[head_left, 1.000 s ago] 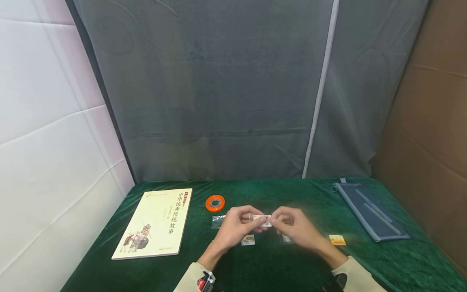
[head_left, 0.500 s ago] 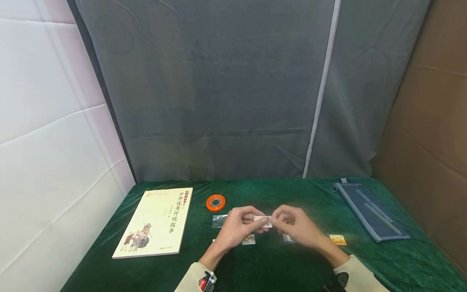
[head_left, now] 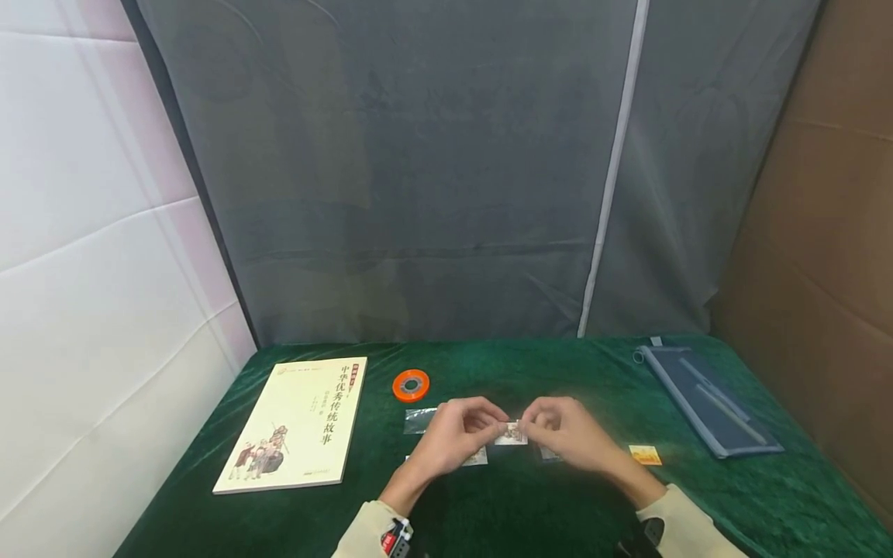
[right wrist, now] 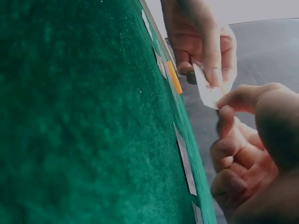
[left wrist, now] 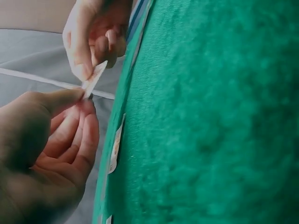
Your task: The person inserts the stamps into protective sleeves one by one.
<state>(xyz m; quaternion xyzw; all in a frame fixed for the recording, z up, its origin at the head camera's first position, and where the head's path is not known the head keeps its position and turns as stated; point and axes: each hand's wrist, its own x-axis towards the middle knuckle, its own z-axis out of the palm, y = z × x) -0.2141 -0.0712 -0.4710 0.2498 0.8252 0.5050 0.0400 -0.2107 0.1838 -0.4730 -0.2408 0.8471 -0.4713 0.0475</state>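
Observation:
A small white-bordered stamp (head_left: 512, 435) with a printed picture hangs between my two hands, above the table. My left hand (head_left: 453, 435) pinches its upper left corner between thumb and fingertips. At the upper right corner, the thumb and index finger of my right hand (head_left: 568, 434) pinch it too. The left wrist view shows the stamp (left wrist: 96, 80) nearly edge-on, off the cloth. Below my left hand lies another stamp (head_left: 477, 458), partly covered by the wrist. A further small piece (head_left: 548, 455) is mostly hidden under my right hand.
A yellow-orange stamp (head_left: 645, 455) lies right of my right wrist. Behind my left hand are a clear plastic sleeve (head_left: 418, 421) and an orange tape roll (head_left: 411, 385). A cream book (head_left: 293, 426) lies left; a blue zip pouch (head_left: 711, 399) lies right, on the green cloth.
The stamp has come down slightly and turned, so more of its picture faces the head view. My left thumb has slid off its front to the corner. Both hands stay nearly in place.

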